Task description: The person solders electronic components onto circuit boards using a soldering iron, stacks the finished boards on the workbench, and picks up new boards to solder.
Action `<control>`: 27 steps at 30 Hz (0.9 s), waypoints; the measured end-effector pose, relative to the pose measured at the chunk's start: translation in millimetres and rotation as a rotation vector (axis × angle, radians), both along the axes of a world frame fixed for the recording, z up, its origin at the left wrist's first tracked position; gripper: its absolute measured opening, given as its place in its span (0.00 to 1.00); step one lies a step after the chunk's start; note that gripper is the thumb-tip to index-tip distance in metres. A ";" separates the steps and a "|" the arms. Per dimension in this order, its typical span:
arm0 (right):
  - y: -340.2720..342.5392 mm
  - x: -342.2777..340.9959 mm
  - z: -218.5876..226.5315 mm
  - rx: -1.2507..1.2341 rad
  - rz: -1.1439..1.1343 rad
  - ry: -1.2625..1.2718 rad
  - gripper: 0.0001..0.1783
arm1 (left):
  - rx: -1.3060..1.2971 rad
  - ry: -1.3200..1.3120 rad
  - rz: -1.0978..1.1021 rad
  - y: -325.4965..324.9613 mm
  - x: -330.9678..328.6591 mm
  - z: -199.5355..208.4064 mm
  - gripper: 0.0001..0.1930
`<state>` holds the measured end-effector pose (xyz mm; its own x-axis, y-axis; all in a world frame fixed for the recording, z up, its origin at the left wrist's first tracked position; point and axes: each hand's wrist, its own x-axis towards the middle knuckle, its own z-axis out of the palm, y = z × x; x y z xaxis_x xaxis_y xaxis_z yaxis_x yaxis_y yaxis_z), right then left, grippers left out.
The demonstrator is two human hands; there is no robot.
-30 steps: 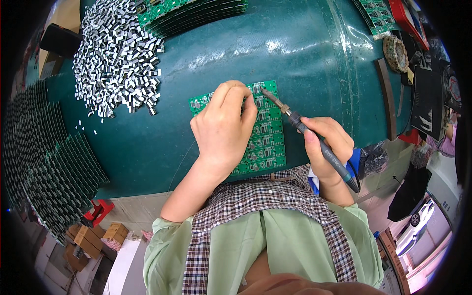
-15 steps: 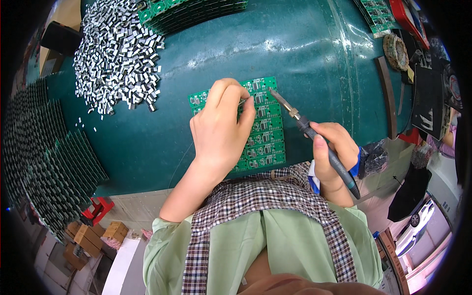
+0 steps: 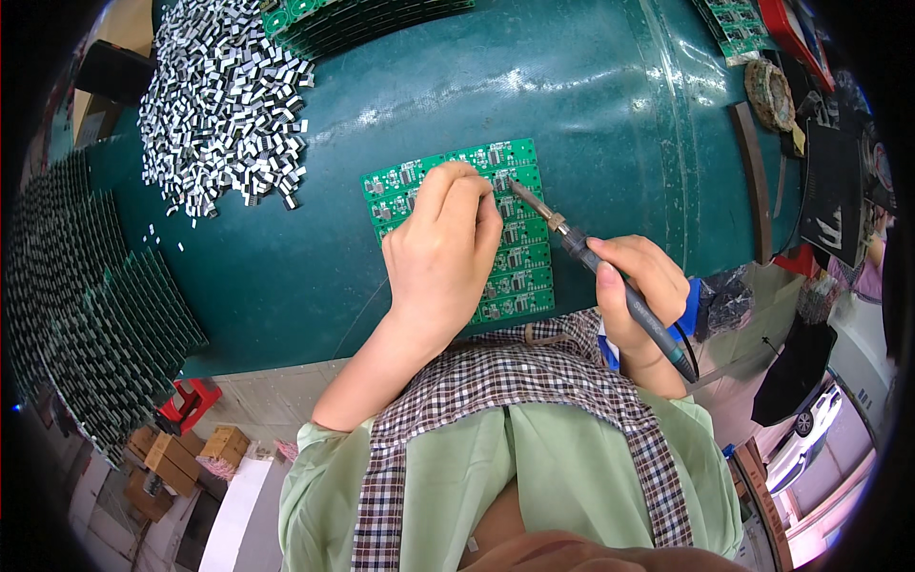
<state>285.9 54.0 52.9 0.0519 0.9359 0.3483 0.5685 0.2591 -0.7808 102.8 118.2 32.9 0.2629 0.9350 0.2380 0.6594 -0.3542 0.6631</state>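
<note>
A green circuit board panel [image 3: 519,257], divided into rows of small identical boards, lies flat on the teal work mat near my body. My right hand [image 3: 640,286] grips a soldering iron [image 3: 579,250] like a pen, its tip meeting the panel's right half near the second row. Over the middle of the panel is my left hand [image 3: 443,238], with thumb and fingers pinched together close to the iron's tip. What the pinch holds, if anything, is hidden by the fingers. The left hand covers much of the panel's left half.
A large heap of small black-and-white parts [image 3: 224,105] spreads at the far left. Stacked green boards [image 3: 362,24] stand behind it, and many more board panels [image 3: 114,315] are racked along the left edge. At the right lie a dark bar [image 3: 750,181] and a round brownish coil [image 3: 769,95].
The soldering iron's tip has moved left and slightly nearer, from the top row's right end to the second row. My left hand has shifted slightly right and nearer, uncovering more of the upper-left boards.
</note>
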 end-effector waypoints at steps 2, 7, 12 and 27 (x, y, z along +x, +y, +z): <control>-0.9 -0.3 -0.6 -0.001 -0.002 0.005 0.08 | 0.011 0.020 0.010 -0.5 1.4 1.0 0.06; -2.6 0.0 -2.7 0.002 0.004 0.007 0.09 | -0.085 0.013 0.028 -2.7 3.5 5.6 0.07; -6.6 -0.4 -5.7 0.016 0.019 0.002 0.09 | -0.132 0.049 0.028 -1.9 2.5 5.2 0.05; -17.3 6.3 -4.0 0.082 0.012 0.003 0.08 | -0.073 -0.054 -0.021 -15.5 -2.9 6.8 0.07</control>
<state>292.1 36.7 48.9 0.0418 0.9047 0.4241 0.5625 0.3295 -0.7583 99.9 102.7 39.6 0.2714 0.9448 0.1835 0.6151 -0.3169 0.7220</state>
